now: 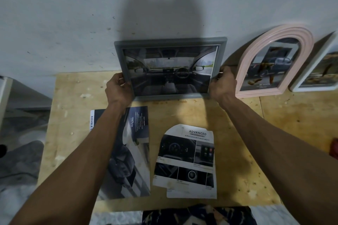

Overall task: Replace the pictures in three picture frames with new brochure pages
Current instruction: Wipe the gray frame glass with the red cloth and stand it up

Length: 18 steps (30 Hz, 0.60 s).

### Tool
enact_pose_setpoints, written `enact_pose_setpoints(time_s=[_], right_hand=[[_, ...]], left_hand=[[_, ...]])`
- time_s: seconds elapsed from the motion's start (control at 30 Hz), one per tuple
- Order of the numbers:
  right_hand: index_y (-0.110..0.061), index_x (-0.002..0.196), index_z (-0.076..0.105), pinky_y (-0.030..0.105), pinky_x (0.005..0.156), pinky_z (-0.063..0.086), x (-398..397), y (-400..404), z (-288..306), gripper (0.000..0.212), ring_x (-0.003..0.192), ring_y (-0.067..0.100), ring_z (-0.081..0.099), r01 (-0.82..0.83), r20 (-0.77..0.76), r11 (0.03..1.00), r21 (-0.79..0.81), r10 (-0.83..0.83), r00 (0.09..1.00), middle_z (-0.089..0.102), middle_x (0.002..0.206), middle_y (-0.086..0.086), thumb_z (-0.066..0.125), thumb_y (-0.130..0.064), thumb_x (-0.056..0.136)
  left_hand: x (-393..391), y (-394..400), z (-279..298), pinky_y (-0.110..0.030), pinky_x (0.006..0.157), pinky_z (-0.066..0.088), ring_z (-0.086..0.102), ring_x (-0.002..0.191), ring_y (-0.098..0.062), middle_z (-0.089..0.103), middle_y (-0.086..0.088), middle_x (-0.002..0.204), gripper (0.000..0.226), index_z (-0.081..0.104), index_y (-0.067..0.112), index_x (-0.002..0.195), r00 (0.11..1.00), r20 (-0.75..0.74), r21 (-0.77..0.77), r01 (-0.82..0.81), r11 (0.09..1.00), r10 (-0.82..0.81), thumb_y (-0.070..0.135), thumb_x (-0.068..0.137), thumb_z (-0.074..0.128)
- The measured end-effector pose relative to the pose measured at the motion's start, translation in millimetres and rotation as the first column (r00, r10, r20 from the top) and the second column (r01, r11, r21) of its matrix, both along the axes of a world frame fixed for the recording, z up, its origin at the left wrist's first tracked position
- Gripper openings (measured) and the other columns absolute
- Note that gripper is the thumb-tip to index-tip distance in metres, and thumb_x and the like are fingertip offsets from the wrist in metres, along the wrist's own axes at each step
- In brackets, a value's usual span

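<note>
Nearest the camera, low in the picture, two loose brochure pages (184, 160) lay flat on the desk (237, 133), probably kept within reach as spares. Beyond them, at centre, the left hand (118, 87) and right hand (222, 83) gripped the short ends of the grey frame (170, 42), fingers (222, 73) curled around its edges. It stood face-out against the wall (73, 14), long axis left-right, seemingly being steadied beside the pink arched frame (274, 62) at right.

Head view looks forward and down, close over the table (237, 133); wall (73, 14) behind.
</note>
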State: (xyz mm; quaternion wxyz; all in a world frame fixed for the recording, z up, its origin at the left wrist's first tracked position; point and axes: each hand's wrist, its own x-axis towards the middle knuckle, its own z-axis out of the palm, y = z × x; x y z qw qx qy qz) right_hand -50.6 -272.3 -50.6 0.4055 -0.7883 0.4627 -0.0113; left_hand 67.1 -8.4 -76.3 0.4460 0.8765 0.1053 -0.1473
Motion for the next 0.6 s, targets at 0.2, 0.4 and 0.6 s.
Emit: enact_pose_setpoints(time_s=[0.2,0.4,0.6], right_hand=[[-0.006,0.140,0.040,0.025,0.086,0.043,-9,5,5,0.053,0.109,0.026,0.056,0.011,0.073,0.996,-0.088,-0.004,0.997,0.057,0.124,0.013,0.056,-0.002,0.090],[-0.008,0.112,0.052,0.016,0.069,0.037,-41,4,9,0.023,0.089,0.014,0.047,0.000,0.258,0.949,-0.316,0.086,0.962,0.054,0.106,0.009,0.056,-0.005,0.089],[-0.013,0.103,0.053,0.027,0.074,0.042,-88,-55,12,0.019,0.089,0.018,0.053,0.132,0.375,0.919,-0.371,0.018,0.927,0.056,0.102,0.008,0.055,-0.009,0.084]], left_hand=[[-12,-9,5,-0.029,0.098,0.044,0.055,0.124,-0.026,0.056,-0.010,0.138,0.058,0.042,0.009,0.144,0.998,0.051,0.053,-0.050,0.997,0.048,0.021,0.093,0.066],[-56,-45,14,-0.020,0.071,0.038,0.053,0.088,-0.020,0.054,-0.007,0.099,0.031,0.053,0.007,0.108,0.921,0.367,-0.010,-0.134,0.991,0.128,0.027,0.089,0.068],[-106,-130,25,-0.007,0.069,0.043,0.057,0.076,-0.002,0.062,0.003,0.089,0.018,0.059,0.010,0.105,0.958,0.264,-0.129,0.153,0.980,-0.114,0.023,0.095,0.064]])
